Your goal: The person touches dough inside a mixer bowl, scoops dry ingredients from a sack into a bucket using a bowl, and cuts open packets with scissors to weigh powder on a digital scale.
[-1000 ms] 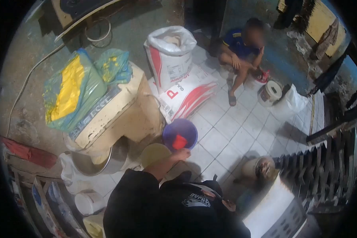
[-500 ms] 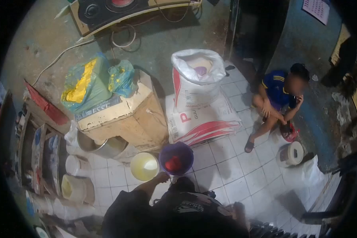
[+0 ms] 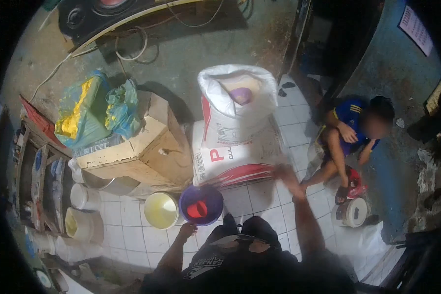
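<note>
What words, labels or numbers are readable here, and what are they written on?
"P": in red on the lower sack.
"GUL": beside that "P"; the rest is not readable.
"ESSE": grey strip on the wooden cabinet.
"GANJA…": apparently, on the wearer's dark shirt; the rest is unclear.
Too small or blurred: small print on both sacks and the wall notice.

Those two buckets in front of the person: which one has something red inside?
The purple bucket by the left hand: a red cup sits in it. The pale yellow bucket beside it shows nothing red.
</note>
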Tool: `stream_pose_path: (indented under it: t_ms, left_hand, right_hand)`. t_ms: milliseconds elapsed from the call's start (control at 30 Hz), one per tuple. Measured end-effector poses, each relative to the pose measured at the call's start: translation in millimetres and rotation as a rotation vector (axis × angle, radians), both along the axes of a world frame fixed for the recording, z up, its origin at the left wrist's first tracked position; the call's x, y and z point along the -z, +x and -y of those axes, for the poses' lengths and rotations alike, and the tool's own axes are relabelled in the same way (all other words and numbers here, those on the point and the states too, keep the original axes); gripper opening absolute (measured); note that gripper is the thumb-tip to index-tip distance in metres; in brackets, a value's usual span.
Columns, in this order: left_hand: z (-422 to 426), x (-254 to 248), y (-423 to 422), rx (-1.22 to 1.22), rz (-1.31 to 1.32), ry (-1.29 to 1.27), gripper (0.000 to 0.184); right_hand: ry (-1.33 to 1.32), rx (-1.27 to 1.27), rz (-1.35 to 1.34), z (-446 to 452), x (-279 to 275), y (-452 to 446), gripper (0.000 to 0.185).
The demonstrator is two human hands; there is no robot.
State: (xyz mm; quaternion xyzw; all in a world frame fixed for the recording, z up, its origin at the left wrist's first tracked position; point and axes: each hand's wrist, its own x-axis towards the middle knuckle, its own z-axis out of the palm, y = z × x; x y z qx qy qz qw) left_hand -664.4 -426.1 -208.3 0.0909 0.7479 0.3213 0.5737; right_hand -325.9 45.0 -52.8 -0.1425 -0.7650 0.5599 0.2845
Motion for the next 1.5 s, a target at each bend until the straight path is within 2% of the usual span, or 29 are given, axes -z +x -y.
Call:
stream_pose_path:
  t_ms: [33, 67, 100, 167, 200, 300, 367, 400, 433, 467, 500, 533, 600, 700, 733, 800, 833, 900, 933, 967, 1033, 1067, 1133, 1267, 1333, 1367, 1400, 1467, 1500]
  left_hand:
    - [-14.5, -11.0, 4.4, -0.034, -0.015, 0.1, 0.03]
    - [-29.3, -24.4, 10.0, -0.067, -0.029, 0.2, 0.032]
    - [-44.0, -39.8, 13.1, -0.07, -0.064, 0.165, 0.036]
    - [-55.8, -62.3, 20.7, -0.157, -0.077, 0.162, 0.037]
    - [-60.1, -64.4, 25.8, -0.243, -0.087, 0.167, 0.038]
    - [-36.0, -55.8, 54.2, -0.457, -0.101, 0.15, 0.042]
    - [18.1, -7.4, 79.5, -0.671, 0.034, 0.191, 0.038]
    - [41.1, -2.7, 91.7, -0.752, 0.249, 0.322, 0.035]
    - [37.9, -2.6, 100.4, -0.899, 0.465, 0.197, 0.035]
    - [57.6, -5.3, 125.2, -0.93, 0.563, 0.211, 0.031]
    - [44.6, -39.5, 167.5, -0.977, 0.264, 0.063, 0.031]
    - [33.1, -46.2, 174.0, -0.985, 0.267, 0.059, 0.031]
    - [32.2, -45.8, 206.9, -0.657, -0.012, 0.142, 0.036]
    - [27.1, -42.6, 229.2, -0.224, -0.356, 0.23, 0.044]
    - [21.5, -39.5, 228.9, -0.14, -0.425, 0.246, 0.046]
    - [2.7, -29.4, 213.8, -0.397, -0.167, 0.235, 0.046]
    - [-8.8, -23.9, 202.2, -0.521, -0.032, 0.231, 0.046]
    - [-25.4, -11.3, 187.1, -0.758, 0.253, 0.225, 0.046]
    - [-23.4, 7.8, 167.6, -0.787, 0.416, 0.388, 0.044]
    - [-30.3, 13.1, 157.8, -0.877, 0.356, 0.332, 0.041]
    - [-77.1, -19.7, 151.0, -0.828, -0.079, 0.088, 0.04]
    - [-93.6, -40.7, 142.2, -0.862, -0.111, 0.153, 0.039]
    - [-111.5, -58.9, 132.1, -0.99, -0.044, 0.19, 0.034]
    - [-103.4, -33.2, 155.3, -0.972, -0.04, 0.193, 0.031]
    - [-91.9, -25.0, 177.7, -0.976, 0.019, 0.08, 0.032]
    - [-80.2, -18.9, 190.4, -0.966, 0.074, 0.093, 0.034]
    - [-66.8, -1.8, 206.6, -0.99, 0.149, 0.044, 0.035]
    - [-52.3, 5.5, 234.4, -1.021, 0.22, -0.016, 0.032]
    - [-39.6, 15.4, 249.8, -1.0, 0.225, -0.046, 0.033]
  right_hand:
    - [0.277, 0.143, 0.324, -48.9, -4.1, -32.7, 0.025]
    - [0.57, 0.313, 0.282, -40.6, -103.4, -77.3, 0.025]
    - [-0.214, 0.324, 0.035, -52.3, -146.5, -112.1, 0.027]
    - [-0.04, 0.279, -0.018, -146.4, -128.1, -165.0, 0.031]
    - [-0.276, 0.264, -0.077, -167.7, -144.2, -194.0, 0.033]
    - [0.073, 0.307, 0.205, -265.2, -107.4, -266.4, 0.037]
    - [0.094, 0.403, 0.432, -310.6, -72.8, -302.6, 0.042]
    - [0.069, 0.39, 0.425, -322.7, -53.0, -316.3, 0.042]
    - [0.161, 0.423, 0.504, -334.1, -31.8, -325.9, 0.04]
    - [0.263, 0.455, 0.588, -349.8, -6.7, -332.8, 0.038]
    - [0.826, 0.339, 0.481, -384.7, 61.5, -345.5, 0.042]
    - [0.407, 0.26, 0.545, -367.6, 23.2, -345.2, 0.043]
    - [-0.46, 0.361, 0.597, -324.5, -68.5, -342.5, 0.045]
    - [-0.299, 0.421, 0.217, -310.9, -31.2, -374.0, 0.034]
    - [-0.297, 0.416, 0.219, -306.4, -36.3, -375.8, 0.034]
    - [-0.647, 0.321, 0.358, -296.6, -54.3, -374.2, 0.044]
    - [-0.638, 0.319, 0.364, -291.7, -58.0, -375.2, 0.044]
    - [-0.561, 0.249, 0.449, -289.1, -63.7, -371.9, 0.052]
    - [-0.55, 0.25, 0.459, -291.8, -67.5, -367.9, 0.052]
    - [-0.508, 0.308, 0.322, -295.3, -73.6, -364.5, 0.057]
    - [0.003, 0.285, 0.233, -338.6, -57.1, -362.4, 0.067]
    - [0.021, 0.272, 0.238, -340.5, -75.0, -355.1, 0.067]
    - [0.925, 0.402, 0.754, -328.2, -128.0, -334.5, 0.065]
    - [1.05, 0.461, 0.553, -340.0, -54.3, -344.4, 0.064]
    - [0.589, 0.363, 0.757, -340.1, -23.5, -358.1, 0.055]
    - [0.591, 0.362, 0.749, -336.1, -20.7, -365.5, 0.055]
    - [0.355, 0.29, 0.733, -326.0, -16.6, -370.3, 0.048]
    - [0.118, 0.206, 0.712, -309.3, -9.7, -373.2, 0.042]
    - [-0.224, 0.162, 0.631, -301.5, -6.4, -375.7, 0.039]
